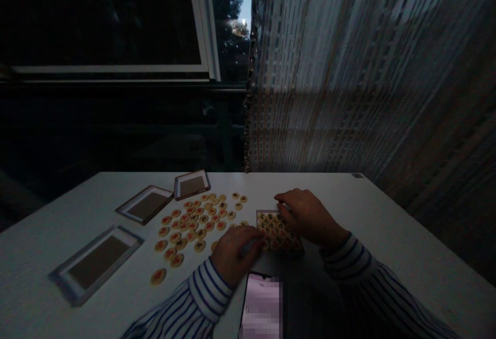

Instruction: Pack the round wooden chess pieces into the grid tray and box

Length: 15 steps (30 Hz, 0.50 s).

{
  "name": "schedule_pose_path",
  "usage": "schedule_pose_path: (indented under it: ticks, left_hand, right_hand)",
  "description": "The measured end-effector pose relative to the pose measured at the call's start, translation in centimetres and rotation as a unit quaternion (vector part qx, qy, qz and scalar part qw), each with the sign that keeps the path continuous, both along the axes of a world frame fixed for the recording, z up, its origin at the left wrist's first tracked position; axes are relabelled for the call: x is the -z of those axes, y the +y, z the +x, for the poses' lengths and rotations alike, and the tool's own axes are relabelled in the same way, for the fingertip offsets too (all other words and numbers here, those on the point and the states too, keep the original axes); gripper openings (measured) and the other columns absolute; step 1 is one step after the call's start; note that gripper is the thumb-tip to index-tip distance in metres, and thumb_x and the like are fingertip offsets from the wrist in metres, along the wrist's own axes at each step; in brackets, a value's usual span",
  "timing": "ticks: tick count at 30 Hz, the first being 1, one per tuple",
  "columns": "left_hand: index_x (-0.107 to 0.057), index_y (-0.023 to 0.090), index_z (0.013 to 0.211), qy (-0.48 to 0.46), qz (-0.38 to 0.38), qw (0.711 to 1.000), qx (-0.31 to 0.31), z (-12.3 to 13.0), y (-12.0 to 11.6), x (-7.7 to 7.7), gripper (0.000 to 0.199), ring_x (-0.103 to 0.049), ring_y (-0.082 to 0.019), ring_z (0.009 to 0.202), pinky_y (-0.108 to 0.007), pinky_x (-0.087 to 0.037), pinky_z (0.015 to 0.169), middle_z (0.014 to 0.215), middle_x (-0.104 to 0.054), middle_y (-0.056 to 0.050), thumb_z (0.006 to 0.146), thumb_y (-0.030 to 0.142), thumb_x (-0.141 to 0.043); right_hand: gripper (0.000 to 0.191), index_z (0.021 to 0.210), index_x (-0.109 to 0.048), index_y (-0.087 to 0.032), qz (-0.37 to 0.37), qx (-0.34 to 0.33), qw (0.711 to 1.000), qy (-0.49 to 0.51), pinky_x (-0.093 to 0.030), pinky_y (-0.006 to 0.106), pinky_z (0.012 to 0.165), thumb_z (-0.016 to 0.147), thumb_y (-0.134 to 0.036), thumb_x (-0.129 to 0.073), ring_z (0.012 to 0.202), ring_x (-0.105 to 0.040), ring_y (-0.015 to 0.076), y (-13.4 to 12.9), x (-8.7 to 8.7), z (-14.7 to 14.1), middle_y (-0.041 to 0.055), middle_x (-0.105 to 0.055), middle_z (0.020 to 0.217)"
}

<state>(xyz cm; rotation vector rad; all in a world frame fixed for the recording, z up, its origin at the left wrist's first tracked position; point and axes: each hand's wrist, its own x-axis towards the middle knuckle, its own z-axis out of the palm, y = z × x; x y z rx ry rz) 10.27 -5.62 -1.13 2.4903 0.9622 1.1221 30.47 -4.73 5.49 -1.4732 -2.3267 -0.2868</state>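
A small rectangular box (279, 252) stands before me, filled with rows of round wooden Chinese chess pieces (271, 224), some marked black and some red. My left hand (237, 252) reaches the box's left edge, its thumb and fingers curled together around a red-marked piece there, partly hidden. Over the box's right side lies my right hand (310, 217), its thumb and index finger apart, with nothing visible between them. To the left of the box, many loose pieces (192, 225) are spread on the white table (127, 305), some face up in red or black.
Three shallow frame-like trays or lids, one near (99, 259), one further back (149, 204) and one at the rear (192, 185), lie on the left. A lit phone (260, 308) rests at the front. Behind the table are a string curtain (329, 70) and a window (230, 44).
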Motion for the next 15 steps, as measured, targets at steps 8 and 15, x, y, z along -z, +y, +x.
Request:
schedule_pose_path:
  ticks: [8,15]
  left_hand:
    - [-0.060,0.018,0.090,0.009,0.023,0.996,-0.086,-3.4,3.2,-2.9,0.019,-0.060,-0.017,0.082,-0.032,-0.048,0.076,0.087,-0.066,-0.006,0.078,0.027,-0.047]
    - [-0.060,0.017,0.091,0.013,0.020,0.978,-0.205,-7.9,4.6,-2.5,0.027,-0.060,-0.018,0.087,-0.032,-0.047,0.078,0.091,-0.065,-0.006,0.078,0.034,-0.045]
  right_hand:
    - [0.025,0.100,-0.057,-0.016,0.033,-0.007,0.999,0.016,-0.035,0.032,0.076,0.081,-0.022,-0.041,0.089,-0.052,0.0184,-0.2,-0.1,0.0,0.0070,-0.062,0.094]
    - [0.024,0.098,-0.057,-0.015,0.055,-0.002,0.998,0.030,-0.037,0.033,0.075,0.080,-0.020,-0.042,0.088,-0.052,0.0186,-0.2,0.0,-0.3,0.0072,-0.062,0.094]
